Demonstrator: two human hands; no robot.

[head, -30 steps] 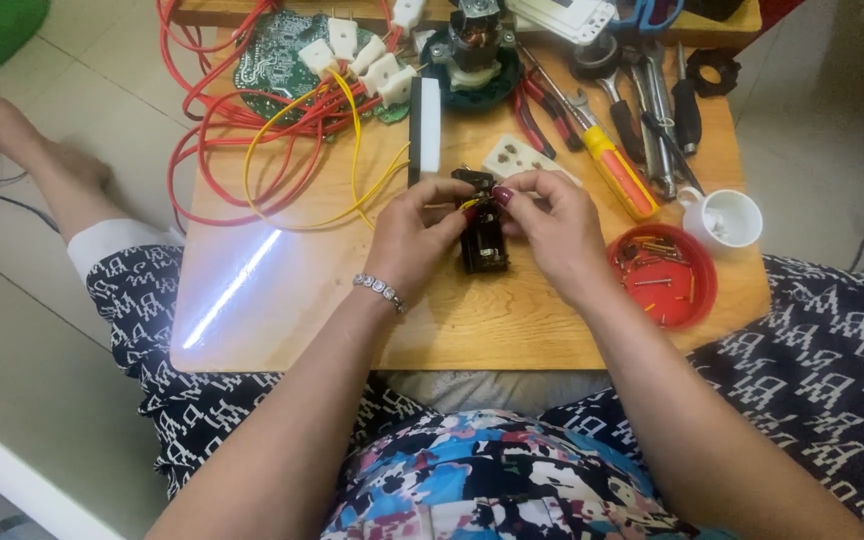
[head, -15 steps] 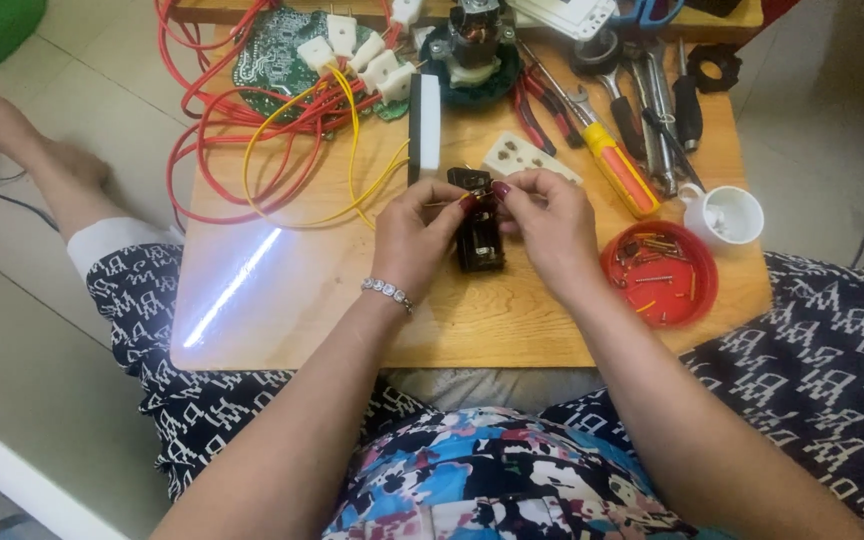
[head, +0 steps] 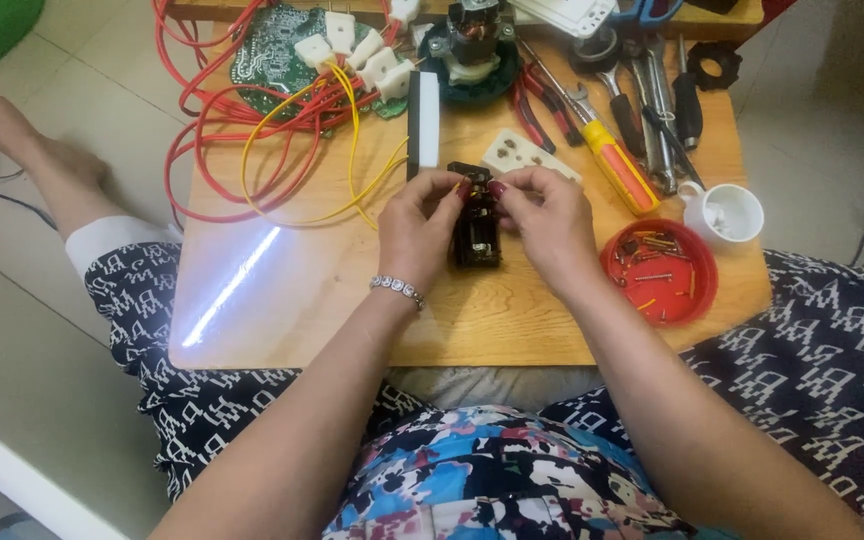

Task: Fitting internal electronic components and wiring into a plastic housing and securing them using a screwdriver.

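Note:
A small black electrical part (head: pixel 476 232) stands on the low wooden table (head: pixel 352 300), between both my hands. My left hand (head: pixel 418 228) pinches its top left side with thumb and fingers; a beaded bracelet circles that wrist. My right hand (head: pixel 544 222) grips the part's top right side, fingertips meeting the left hand's above it. What the fingertips hold at the very top is hidden.
Red and yellow wires (head: pixel 272 120) lie coiled at the back left by a green circuit board (head: pixel 272 50). A yellow-handled screwdriver (head: pixel 620 170), pliers and wrenches lie at the back right. A red dish of screws (head: pixel 658 270) and a white cup (head: pixel 728 212) sit right. A white socket plate (head: pixel 522 156) lies behind my hands.
Both hands have stayed on the black part, shifting only slightly. The fingertips have drawn closer together over its top.

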